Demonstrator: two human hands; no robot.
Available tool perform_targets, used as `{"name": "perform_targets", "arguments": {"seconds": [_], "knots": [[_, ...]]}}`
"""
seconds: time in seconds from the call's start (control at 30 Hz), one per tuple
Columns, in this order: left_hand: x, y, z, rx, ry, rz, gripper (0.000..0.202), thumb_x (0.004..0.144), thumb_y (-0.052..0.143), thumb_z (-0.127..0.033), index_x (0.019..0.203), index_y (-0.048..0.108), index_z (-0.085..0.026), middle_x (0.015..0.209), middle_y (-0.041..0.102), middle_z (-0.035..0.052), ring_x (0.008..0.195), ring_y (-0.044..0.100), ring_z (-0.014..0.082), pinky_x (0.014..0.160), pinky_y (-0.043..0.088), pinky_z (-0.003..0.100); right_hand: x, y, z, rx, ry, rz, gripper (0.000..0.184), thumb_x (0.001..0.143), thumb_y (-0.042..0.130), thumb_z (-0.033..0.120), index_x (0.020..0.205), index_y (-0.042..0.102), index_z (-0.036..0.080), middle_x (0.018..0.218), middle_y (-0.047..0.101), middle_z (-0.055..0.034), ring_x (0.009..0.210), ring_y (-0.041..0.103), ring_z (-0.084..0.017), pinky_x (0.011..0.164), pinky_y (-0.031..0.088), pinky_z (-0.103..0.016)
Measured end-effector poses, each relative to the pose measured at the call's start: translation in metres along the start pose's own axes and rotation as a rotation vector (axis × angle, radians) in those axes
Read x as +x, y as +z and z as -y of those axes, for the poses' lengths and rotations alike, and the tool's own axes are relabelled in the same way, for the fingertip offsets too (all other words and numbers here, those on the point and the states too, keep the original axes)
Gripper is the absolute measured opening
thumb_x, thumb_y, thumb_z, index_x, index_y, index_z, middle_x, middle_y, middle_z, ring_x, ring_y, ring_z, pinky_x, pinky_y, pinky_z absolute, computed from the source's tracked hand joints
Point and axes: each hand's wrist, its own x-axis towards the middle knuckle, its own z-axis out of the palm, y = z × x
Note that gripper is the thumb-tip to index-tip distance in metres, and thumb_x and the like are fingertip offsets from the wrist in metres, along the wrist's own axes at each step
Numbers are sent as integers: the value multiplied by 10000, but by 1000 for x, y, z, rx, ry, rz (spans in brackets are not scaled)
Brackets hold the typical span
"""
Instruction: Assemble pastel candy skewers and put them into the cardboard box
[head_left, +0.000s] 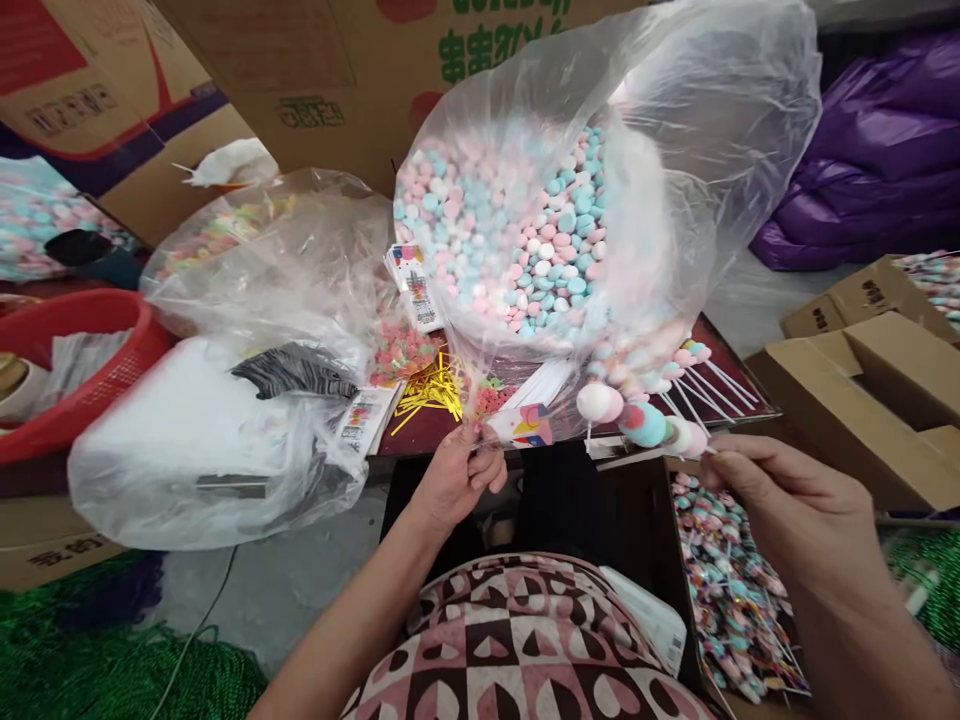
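My right hand [799, 510] pinches the stick end of a marshmallow skewer [646, 425], which lies nearly level with its white, pink and blue pieces pointing left. My left hand [463, 475] is closed at the fingertips on a small clear plastic bag [529, 427] with a colourful print, near the table's front edge. The skewer's tip is just right of the bag, apart from it. Behind them, a large clear bag of pink, white and blue marshmallows [559, 245] stands open. Finished-looking skewers [694, 365] lie at the table's right corner, sticks toward me.
Yellow twist ties [431, 395], red gummy pieces [405, 352] and printed cards [416, 288] lie left of the marshmallow bag. A red basket [71, 375] is far left. Below right, a box of wrapped skewers [739, 590] stands near an open carton [870, 400].
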Motion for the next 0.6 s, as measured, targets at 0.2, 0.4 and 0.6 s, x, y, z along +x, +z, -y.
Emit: {"name": "perform_targets", "arguments": {"seconds": [0.2, 0.4, 0.6], "knots": [[-4, 0, -2, 24, -4, 38, 440, 716, 750, -569, 721, 594, -157, 399, 206, -126, 328, 220, 45, 395, 366, 207, 1, 7, -4, 42, 7, 168, 106, 808, 718, 355, 805, 744, 253, 664, 661, 5, 607, 596, -148, 582, 477, -267], [-3, 0, -3, 12, -29, 29, 454, 705, 754, -577, 725, 591, -154, 400, 196, -127, 330, 193, 45, 389, 355, 214, -1, 0, -11, -58, -11, 193, 137, 818, 696, 385, 816, 741, 256, 697, 693, -7, 629, 638, -176, 621, 518, -295], [-1, -8, -5, 146, 3, 10, 466, 752, 702, -596, 701, 574, -151, 422, 234, -122, 348, 235, 38, 421, 381, 215, 4, -10, -4, -269, -130, 184, 144, 800, 707, 417, 842, 758, 289, 776, 754, -9, 683, 688, -195, 661, 526, -306]]}}
